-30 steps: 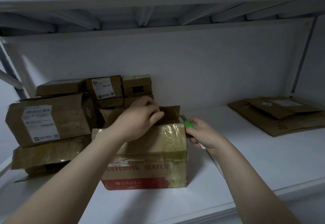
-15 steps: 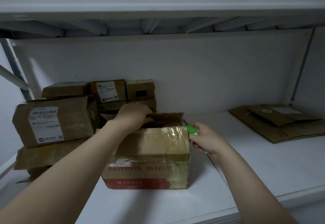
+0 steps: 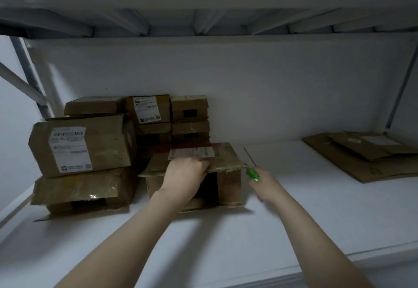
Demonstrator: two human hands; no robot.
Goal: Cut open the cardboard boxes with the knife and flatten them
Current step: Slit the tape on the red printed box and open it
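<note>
Here, left hand grips the box, likely steadying it near the shelf's back edge. Right hand clasps the knife.

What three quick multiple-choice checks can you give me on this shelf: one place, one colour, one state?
1. Where does the flattened cardboard lie?
A. on the shelf, at its right side
B. leaning on the back wall
C. on the floor

2. What colour is the handle of the knife?
A. red
B. green
C. black

3. What is the left hand doing?
A. hanging idle
B. pressing flat on the shelf
C. gripping the top panel of the front box

Key: 1 A, it lies flat at the shelf's far right; 2 B, green shows just above the right hand; 3 C, its fingers curl over the panel's edge.
</note>
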